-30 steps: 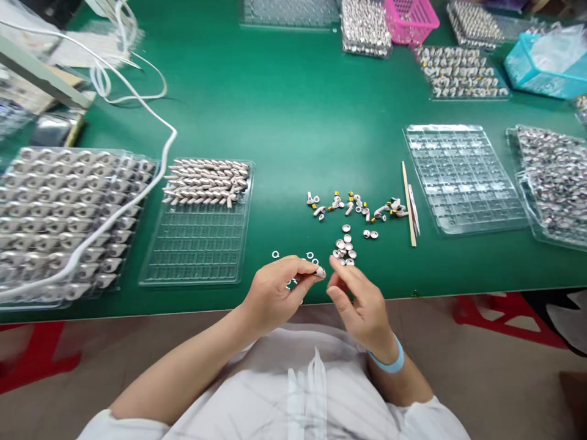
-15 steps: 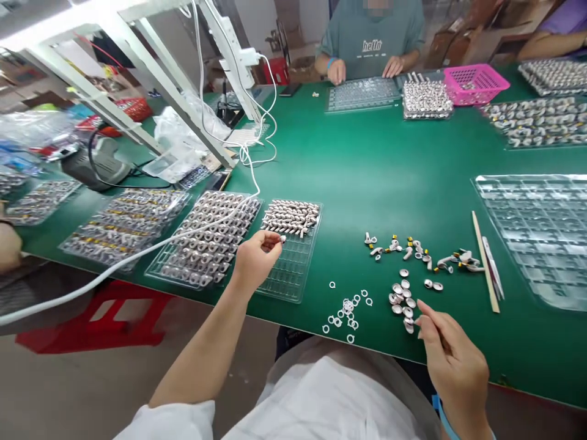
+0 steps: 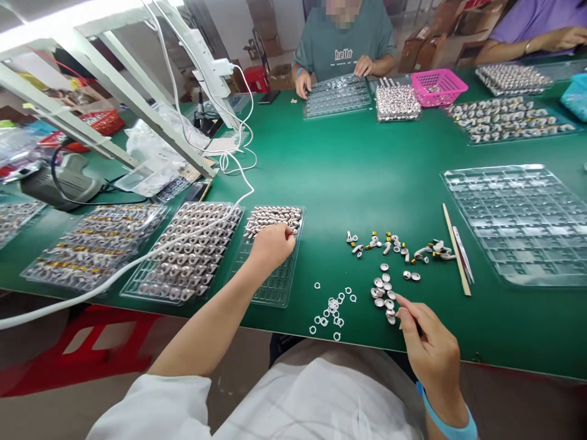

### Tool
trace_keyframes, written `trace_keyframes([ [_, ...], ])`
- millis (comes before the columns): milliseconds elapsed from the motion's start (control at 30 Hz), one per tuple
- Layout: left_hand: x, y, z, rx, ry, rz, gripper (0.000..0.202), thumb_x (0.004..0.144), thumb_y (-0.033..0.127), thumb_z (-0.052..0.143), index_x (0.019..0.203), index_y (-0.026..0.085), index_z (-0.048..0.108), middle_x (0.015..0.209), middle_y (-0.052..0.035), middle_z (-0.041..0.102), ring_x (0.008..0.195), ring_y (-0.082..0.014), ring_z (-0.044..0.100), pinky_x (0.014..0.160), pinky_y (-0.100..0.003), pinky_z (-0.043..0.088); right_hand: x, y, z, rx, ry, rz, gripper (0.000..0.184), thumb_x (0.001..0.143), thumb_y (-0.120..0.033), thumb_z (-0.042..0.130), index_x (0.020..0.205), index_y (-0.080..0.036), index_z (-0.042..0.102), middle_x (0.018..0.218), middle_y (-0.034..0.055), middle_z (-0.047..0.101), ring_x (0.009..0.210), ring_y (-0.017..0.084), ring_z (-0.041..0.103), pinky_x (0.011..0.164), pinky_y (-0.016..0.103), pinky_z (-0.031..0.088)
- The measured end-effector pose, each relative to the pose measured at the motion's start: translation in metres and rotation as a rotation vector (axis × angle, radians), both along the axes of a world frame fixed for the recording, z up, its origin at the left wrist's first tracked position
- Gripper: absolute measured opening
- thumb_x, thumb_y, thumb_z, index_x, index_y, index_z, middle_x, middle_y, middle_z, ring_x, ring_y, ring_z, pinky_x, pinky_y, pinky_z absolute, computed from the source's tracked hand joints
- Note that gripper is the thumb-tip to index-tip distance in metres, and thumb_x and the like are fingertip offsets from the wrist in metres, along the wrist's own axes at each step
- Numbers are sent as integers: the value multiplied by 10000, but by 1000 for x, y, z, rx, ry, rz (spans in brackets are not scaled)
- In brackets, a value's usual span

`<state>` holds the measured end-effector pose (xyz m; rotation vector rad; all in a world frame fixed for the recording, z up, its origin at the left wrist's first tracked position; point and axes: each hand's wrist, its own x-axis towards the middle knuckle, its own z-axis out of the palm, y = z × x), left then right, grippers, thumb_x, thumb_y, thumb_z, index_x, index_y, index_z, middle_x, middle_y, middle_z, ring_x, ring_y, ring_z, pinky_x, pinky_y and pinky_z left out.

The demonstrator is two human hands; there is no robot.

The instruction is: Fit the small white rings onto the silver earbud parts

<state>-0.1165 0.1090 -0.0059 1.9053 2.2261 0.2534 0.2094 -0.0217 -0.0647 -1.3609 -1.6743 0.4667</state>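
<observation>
My left hand (image 3: 272,245) reaches out over a clear plastic tray (image 3: 270,287) and its curled fingers rest at the rows of small white earbud shells (image 3: 273,217) in the tray's far part. What the fingers pinch is hidden. My right hand (image 3: 428,348) hovers near the table's front edge, fingertips pinched beside a cluster of small silver caps (image 3: 384,294). White rings (image 3: 332,308) lie between my hands. Loose white parts with yellow bits (image 3: 394,244) lie beyond the caps.
A wooden stick and tweezers (image 3: 456,256) lie beside an empty clear tray (image 3: 518,214) on the right. Filled trays (image 3: 188,250) and a white cable (image 3: 137,260) are on the left. Across the green table (image 3: 348,177) another person's hands rest on a tray (image 3: 337,95); a pink basket (image 3: 438,85) stands nearby.
My left hand has gone from in front of me out to the earbud tray and lowered onto the rows. My right hand stays by the silver caps. The view tilted up and left.
</observation>
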Motion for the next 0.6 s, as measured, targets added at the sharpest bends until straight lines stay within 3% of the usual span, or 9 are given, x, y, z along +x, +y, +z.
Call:
trace_keyframes([
  [267, 3, 9, 0, -80, 125, -11, 199, 826, 273, 526, 773, 180, 694, 797, -113, 726, 820, -284, 668, 739, -366, 494, -4, 2, 1, 13, 43, 64, 298, 913, -97, 557, 1166, -207, 668, 912, 61, 691, 723, 156, 634, 659, 294, 523],
  [433, 7, 3, 4, -63, 158, -30, 241, 852, 340, 542, 750, 183, 693, 771, -111, 723, 794, -287, 672, 724, -360, 495, -5, 1, -1, -14, 50, 73, 289, 930, -113, 537, 1177, -202, 658, 893, 63, 678, 752, 156, 620, 677, 294, 512],
  [533, 20, -7, 3, 27, 126, -75, 251, 895, 344, 522, 880, 174, 705, 874, -107, 730, 842, -268, 665, 747, -351, 499, -6, 1, -1, -12, 51, 79, 297, 923, -97, 541, 1180, -196, 654, 874, 57, 663, 733, 147, 603, 664, 287, 501],
  [600, 34, -12, -1, 178, 14, -223, 257, 912, 321, 532, 995, 147, 701, 905, -109, 727, 856, -247, 660, 784, -348, 508, -6, 1, 0, -8, 52, 83, 301, 919, -86, 543, 1180, -190, 653, 853, 52, 653, 722, 144, 594, 654, 283, 493],
])
